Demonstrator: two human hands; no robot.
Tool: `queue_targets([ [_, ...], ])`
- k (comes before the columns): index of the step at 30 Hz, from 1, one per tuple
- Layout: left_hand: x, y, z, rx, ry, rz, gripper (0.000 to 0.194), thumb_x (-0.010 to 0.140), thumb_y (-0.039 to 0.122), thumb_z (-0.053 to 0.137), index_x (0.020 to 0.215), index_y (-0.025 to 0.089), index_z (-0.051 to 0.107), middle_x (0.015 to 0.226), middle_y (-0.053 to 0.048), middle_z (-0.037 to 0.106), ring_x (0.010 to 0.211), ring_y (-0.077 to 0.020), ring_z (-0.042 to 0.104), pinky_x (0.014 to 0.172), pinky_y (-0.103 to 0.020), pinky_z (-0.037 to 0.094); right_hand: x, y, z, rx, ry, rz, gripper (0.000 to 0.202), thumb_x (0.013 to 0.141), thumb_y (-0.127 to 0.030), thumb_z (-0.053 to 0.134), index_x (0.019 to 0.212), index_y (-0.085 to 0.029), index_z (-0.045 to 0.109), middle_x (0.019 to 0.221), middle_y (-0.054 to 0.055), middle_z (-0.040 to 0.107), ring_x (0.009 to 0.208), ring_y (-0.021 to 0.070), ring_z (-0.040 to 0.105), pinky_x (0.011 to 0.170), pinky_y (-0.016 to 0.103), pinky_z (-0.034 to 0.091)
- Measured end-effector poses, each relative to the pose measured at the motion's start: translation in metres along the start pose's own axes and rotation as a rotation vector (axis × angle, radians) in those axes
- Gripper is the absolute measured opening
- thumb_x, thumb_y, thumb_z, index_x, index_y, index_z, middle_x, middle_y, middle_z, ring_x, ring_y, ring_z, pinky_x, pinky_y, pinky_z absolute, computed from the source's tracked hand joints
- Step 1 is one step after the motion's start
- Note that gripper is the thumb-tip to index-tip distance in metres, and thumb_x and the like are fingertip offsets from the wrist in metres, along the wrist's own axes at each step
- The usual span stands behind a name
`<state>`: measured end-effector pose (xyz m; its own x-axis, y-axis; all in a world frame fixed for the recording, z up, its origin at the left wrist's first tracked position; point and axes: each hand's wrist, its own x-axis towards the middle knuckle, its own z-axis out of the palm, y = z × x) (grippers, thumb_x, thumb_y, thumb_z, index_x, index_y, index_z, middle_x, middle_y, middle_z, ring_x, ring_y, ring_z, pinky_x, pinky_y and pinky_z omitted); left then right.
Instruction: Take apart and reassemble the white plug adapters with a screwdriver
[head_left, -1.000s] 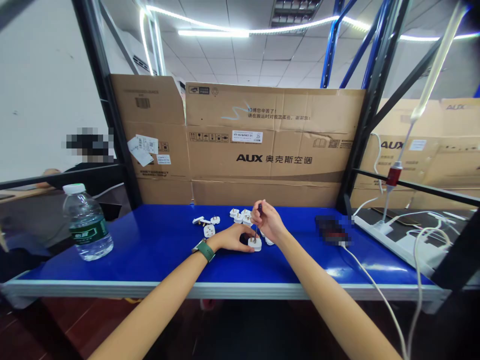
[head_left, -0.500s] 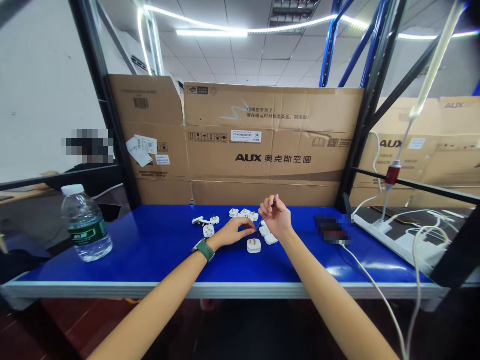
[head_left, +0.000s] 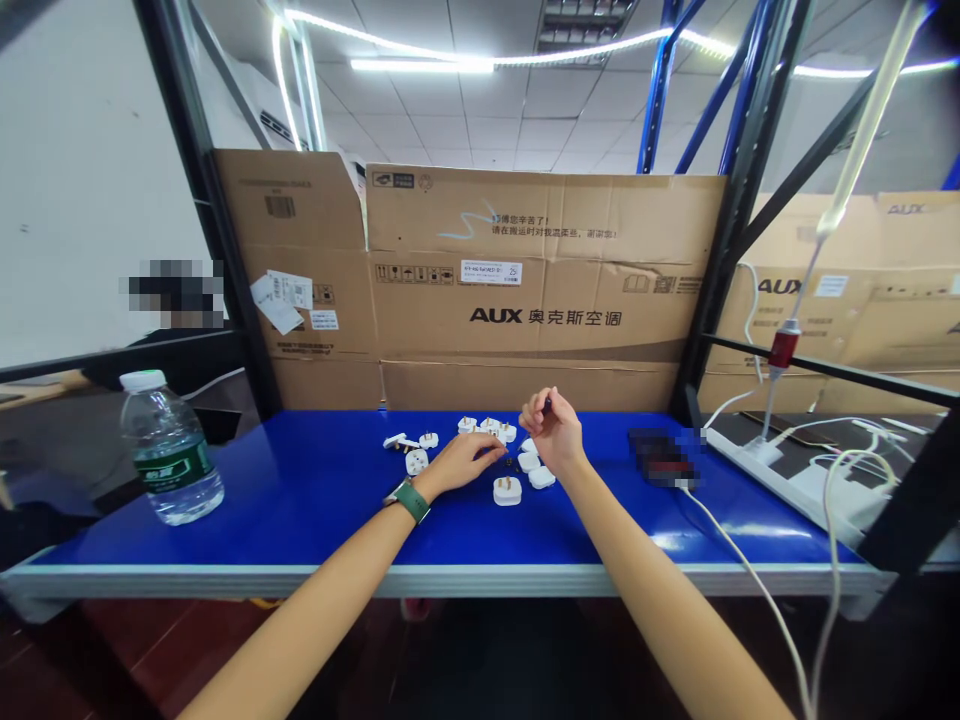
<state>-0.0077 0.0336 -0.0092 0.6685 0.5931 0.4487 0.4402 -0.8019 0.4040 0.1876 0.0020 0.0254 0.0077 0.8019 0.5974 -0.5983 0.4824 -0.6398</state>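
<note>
My right hand (head_left: 553, 432) is raised over the table, its fingers wrapped round a screwdriver (head_left: 548, 404) with a dark handle; most of the tool is hidden in the fist. My left hand (head_left: 466, 462) is low over the tabletop, thumb and fingertips drawn together, and whatever lies between them is too small to make out. Just right of those fingertips lie small dark screws (head_left: 510, 463). A white plug (head_left: 507, 491) with its pins up sits nearer to me. White plug covers (head_left: 534, 468) lie beneath my right hand, and several more plugs (head_left: 487, 427) stand behind my left.
Left of my hands are a round white plug piece (head_left: 416, 461) and loose plug parts (head_left: 401, 441). A water bottle (head_left: 171, 450) stands at the blue table's (head_left: 300, 520) left. A phone (head_left: 662, 458) with a cable and a power strip (head_left: 787, 490) are on the right. Cardboard (head_left: 540, 385) walls the back.
My left fingertips have drawn slightly left and up, uncovering the small screws. The screwdriver's thin shaft, visible between my hands before, no longer shows clearly. My right hand has barely moved.
</note>
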Motion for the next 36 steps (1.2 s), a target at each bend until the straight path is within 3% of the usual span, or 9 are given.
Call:
queue_targets([
  [5, -0.007, 0.013, -0.005, -0.056, -0.241, 0.091, 0.046, 0.082, 0.053, 0.074, 0.116, 0.022, 0.07, 0.097, -0.005, 0.069, 0.077, -0.0161, 0.06, 0.07, -0.025, 0.045, 0.003, 0.004, -0.004, -0.063, 0.073, -0.044, 0.042, 0.093, -0.057, 0.056, 0.069, -0.022, 0.051, 0.06, -0.002, 0.035, 0.052, 0.013, 0.031, 0.05, 0.028, 0.029],
  [7, -0.009, 0.014, -0.004, -0.044, -0.262, 0.112, 0.052, 0.074, 0.052, 0.081, 0.115, 0.021, 0.07, 0.096, -0.005, 0.068, 0.075, -0.0157, 0.058, 0.067, -0.025, 0.045, 0.004, 0.005, -0.005, -0.091, 0.085, -0.067, 0.044, 0.092, -0.061, 0.055, 0.071, -0.022, 0.051, 0.06, -0.002, 0.035, 0.052, 0.0125, 0.031, 0.05, 0.027, 0.029],
  [11, -0.01, 0.01, -0.003, -0.028, -0.254, 0.133, 0.039, 0.078, 0.042, 0.078, 0.108, 0.019, 0.071, 0.093, -0.005, 0.066, 0.076, -0.0157, 0.058, 0.07, -0.026, 0.047, 0.002, 0.006, -0.004, -0.3, 0.067, -0.122, 0.035, 0.088, -0.056, 0.063, 0.081, -0.024, 0.054, 0.066, -0.003, 0.039, 0.056, 0.0122, 0.032, 0.052, 0.026, 0.029],
  [13, -0.008, 0.007, -0.003, -0.025, -0.182, 0.114, 0.037, 0.077, 0.037, 0.078, 0.108, 0.019, 0.07, 0.094, -0.005, 0.066, 0.078, -0.0164, 0.059, 0.073, -0.027, 0.048, -0.001, 0.006, -0.002, -0.488, 0.043, -0.156, 0.025, 0.088, -0.046, 0.066, 0.085, -0.024, 0.056, 0.07, -0.002, 0.044, 0.061, 0.0131, 0.036, 0.057, 0.027, 0.031],
  [16, -0.003, 0.0, -0.005, -0.049, 0.073, 0.07, 0.033, 0.077, 0.03, 0.076, 0.107, 0.019, 0.068, 0.1, -0.006, 0.066, 0.087, -0.0182, 0.062, 0.079, -0.03, 0.052, -0.004, 0.009, -0.003, -0.754, -0.021, -0.185, 0.011, 0.087, -0.032, 0.065, 0.086, -0.023, 0.058, 0.072, -0.002, 0.051, 0.064, 0.0148, 0.04, 0.063, 0.028, 0.033],
  [21, 0.004, -0.011, -0.006, -0.328, 0.416, -0.007, 0.039, 0.082, 0.033, 0.074, 0.116, 0.018, 0.064, 0.115, -0.009, 0.061, 0.096, -0.0193, 0.068, 0.09, -0.035, 0.057, -0.004, 0.017, -0.007, -0.926, -0.165, -0.137, 0.006, 0.083, -0.024, 0.062, 0.088, -0.022, 0.064, 0.077, 0.0, 0.061, 0.066, 0.0155, 0.047, 0.064, 0.028, 0.035],
  [27, 0.003, -0.009, -0.007, -0.449, 0.423, -0.039, 0.047, 0.078, 0.044, 0.079, 0.116, 0.019, 0.065, 0.117, -0.01, 0.062, 0.101, -0.0239, 0.071, 0.089, -0.037, 0.06, -0.006, 0.019, -0.006, -0.969, -0.258, -0.116, 0.017, 0.087, -0.038, 0.066, 0.094, -0.023, 0.064, 0.081, -0.002, 0.062, 0.062, 0.0128, 0.044, 0.06, 0.026, 0.033],
  [31, -0.001, -0.001, -0.011, -0.217, 0.4, -0.02, 0.042, 0.081, 0.042, 0.077, 0.113, 0.019, 0.066, 0.108, -0.008, 0.07, 0.099, -0.0227, 0.07, 0.091, -0.036, 0.056, -0.005, 0.022, -0.01, -1.015, -0.273, -0.096, 0.023, 0.084, -0.042, 0.069, 0.094, -0.023, 0.062, 0.082, -0.002, 0.063, 0.064, 0.013, 0.048, 0.061, 0.025, 0.035],
  [36, -0.002, -0.003, -0.021, 0.036, 0.35, 0.01, 0.027, 0.083, 0.03, 0.069, 0.107, 0.02, 0.064, 0.105, -0.003, 0.072, 0.096, -0.0203, 0.067, 0.088, -0.031, 0.051, -0.004, 0.024, -0.012, -1.129, -0.256, -0.188, 0.04, 0.083, -0.041, 0.071, 0.116, -0.022, 0.059, 0.098, 0.004, 0.065, 0.082, 0.0184, 0.058, 0.071, 0.027, 0.043],
])
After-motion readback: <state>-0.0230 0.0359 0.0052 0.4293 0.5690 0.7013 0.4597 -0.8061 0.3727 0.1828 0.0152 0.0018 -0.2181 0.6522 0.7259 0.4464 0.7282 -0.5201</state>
